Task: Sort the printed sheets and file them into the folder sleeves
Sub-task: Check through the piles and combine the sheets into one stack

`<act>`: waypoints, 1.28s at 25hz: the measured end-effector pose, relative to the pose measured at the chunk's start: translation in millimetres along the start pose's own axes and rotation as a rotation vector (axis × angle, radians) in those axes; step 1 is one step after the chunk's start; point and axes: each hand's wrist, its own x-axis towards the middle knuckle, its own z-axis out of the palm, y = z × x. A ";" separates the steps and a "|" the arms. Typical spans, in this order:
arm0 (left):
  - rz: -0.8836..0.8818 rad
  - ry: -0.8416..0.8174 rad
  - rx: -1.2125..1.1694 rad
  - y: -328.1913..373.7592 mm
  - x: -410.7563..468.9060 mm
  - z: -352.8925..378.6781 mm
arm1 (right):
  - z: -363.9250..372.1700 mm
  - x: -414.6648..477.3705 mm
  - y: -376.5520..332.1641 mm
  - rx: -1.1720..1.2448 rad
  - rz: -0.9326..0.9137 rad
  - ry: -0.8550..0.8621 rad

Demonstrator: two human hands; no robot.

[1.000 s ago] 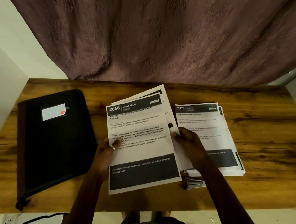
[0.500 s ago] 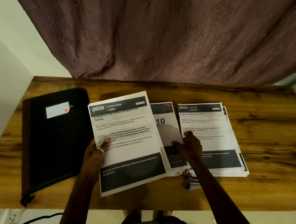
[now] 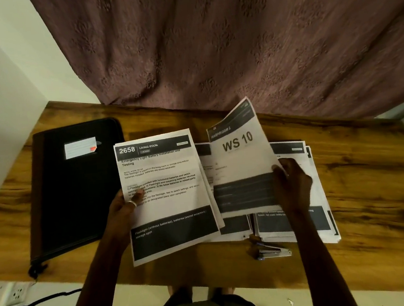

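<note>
Glossy wood table; matt paper sheets; folder maybe leatherette.

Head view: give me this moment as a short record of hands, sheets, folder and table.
left grip: holds the 2658 sheet, thumb on top
right grip: pinches the WS 10 sheet, raised and tilted
stack: printed sheets lying under the right arm
folder: black, closed, on the table, left of the sheets
stapler: near table edge, beside the stack

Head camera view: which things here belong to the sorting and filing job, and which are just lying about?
Job: 2658 sheet in the left hand; WS 10 sheet in the right hand; paper stack; black folder.
Lying about: stapler; power cable; wall socket; curtain.
</note>
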 end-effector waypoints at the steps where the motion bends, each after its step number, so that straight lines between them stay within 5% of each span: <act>1: 0.001 0.009 0.003 -1.7 1.8 1.3 | -11.4 5.5 -3.7 0.021 0.020 0.062; 7: -0.003 0.066 0.079 -9.5 9.6 13.3 | -12.5 16.8 4.0 0.413 0.374 0.064; 11: 0.034 0.021 0.192 -6.6 9.4 13.8 | -2.0 9.1 6.0 0.484 0.431 0.106; 20: -0.065 0.005 0.097 2.0 4.0 32.7 | 64.4 -50.8 -22.9 0.267 0.276 -0.470; 25: 0.025 -0.049 0.345 -5.2 4.6 36.8 | 83.0 -66.1 -17.9 0.249 0.198 -0.659; 30: 0.077 0.027 0.383 -8.3 5.0 35.9 | 75.0 -52.8 3.7 0.018 0.140 -0.307; 32: 0.114 0.048 0.333 -3.9 3.9 30.3 | 70.4 -49.0 12.9 -0.043 0.194 -0.300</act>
